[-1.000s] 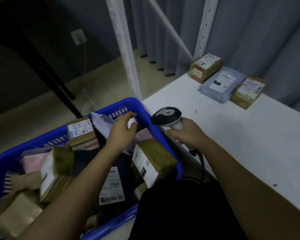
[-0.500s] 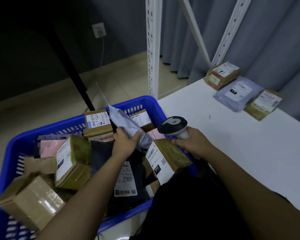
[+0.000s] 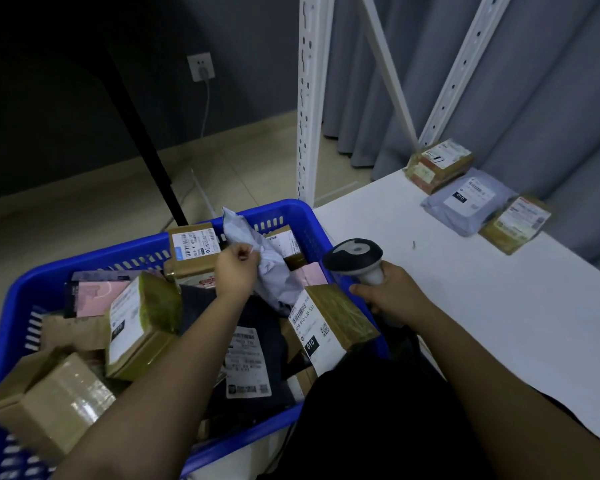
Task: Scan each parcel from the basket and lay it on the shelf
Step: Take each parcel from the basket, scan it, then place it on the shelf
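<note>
A white shelf board [image 3: 465,306] is standing before grey curtains, 3 parcels lying at its 1 o'clock corner. In the blue plastic basket [image 3: 284,211], the left hand [image 3: 238,268] is pinching a crumpled grey poly-mailer parcel [image 3: 271,268], its long axis running 11-to-5 o'clock. The right hand [image 3: 392,297], at the mailer's 3 o'clock, is gripping a black-and-white handheld scanner [image 3: 355,256].

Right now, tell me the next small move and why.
Probably lift the grey mailer bag clear of the blue basket and turn its label toward the scanner. The left hand already pinches the bag, no label shows on it, and the right hand holds the scanner beside it.
</note>
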`<state>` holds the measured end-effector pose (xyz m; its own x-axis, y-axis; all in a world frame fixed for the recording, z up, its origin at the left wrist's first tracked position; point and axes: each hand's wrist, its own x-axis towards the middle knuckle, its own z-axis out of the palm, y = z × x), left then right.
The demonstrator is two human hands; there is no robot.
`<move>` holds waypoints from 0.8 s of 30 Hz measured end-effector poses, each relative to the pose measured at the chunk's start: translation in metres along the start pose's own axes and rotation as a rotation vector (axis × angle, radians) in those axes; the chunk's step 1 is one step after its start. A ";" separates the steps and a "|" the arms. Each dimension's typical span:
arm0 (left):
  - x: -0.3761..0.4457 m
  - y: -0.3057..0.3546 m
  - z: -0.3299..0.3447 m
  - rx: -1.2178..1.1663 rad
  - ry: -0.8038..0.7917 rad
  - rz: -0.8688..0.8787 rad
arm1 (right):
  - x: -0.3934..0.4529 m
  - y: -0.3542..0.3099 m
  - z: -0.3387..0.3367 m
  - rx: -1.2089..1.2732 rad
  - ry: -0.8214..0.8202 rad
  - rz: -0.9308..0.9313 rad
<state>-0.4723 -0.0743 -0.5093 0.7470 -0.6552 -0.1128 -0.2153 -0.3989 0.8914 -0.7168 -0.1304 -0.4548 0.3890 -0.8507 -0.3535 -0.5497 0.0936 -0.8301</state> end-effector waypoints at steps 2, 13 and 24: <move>0.002 0.012 -0.015 0.014 0.015 0.109 | -0.003 -0.003 0.000 0.008 0.010 -0.003; -0.056 0.040 -0.078 0.631 -0.614 0.639 | -0.032 -0.009 -0.005 0.106 0.105 0.048; -0.037 -0.018 -0.043 0.307 -0.458 -0.016 | -0.036 0.001 -0.013 0.123 0.151 0.091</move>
<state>-0.4689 -0.0154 -0.5028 0.4165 -0.8324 -0.3656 -0.4314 -0.5349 0.7265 -0.7411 -0.1064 -0.4377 0.2218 -0.9029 -0.3683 -0.4797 0.2278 -0.8473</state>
